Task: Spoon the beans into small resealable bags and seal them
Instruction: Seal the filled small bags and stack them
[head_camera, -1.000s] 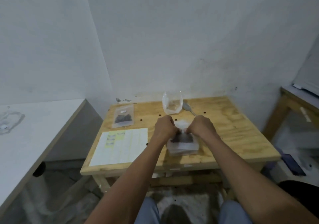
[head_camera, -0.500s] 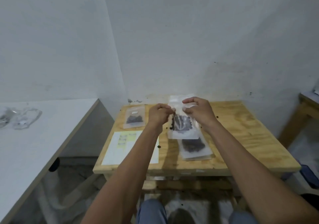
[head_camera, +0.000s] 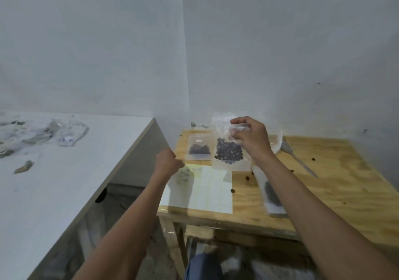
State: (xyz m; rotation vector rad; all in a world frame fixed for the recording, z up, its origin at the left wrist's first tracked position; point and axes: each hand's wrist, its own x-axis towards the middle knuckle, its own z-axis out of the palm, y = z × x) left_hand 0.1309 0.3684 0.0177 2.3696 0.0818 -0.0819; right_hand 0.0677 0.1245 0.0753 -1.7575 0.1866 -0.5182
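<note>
Writing nowhere legible; right hand (head_camera: 250,139) pinches bean bag (head_camera: 230,150) aloft, left hand (head_camera: 167,163) curled, empty.

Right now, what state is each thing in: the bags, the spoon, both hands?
Held bag: lifted off the table, beans pooled low, pinched near its top; seal unclear.
Right hand: pinches the held bag.
Left hand: curled, holding nothing visible.
Far bag: flat on the wooden table, holds beans.
Near bag: flat, partly behind the right forearm.
Spoon: lying idle.
Loose beans: scattered on the table.
</note>
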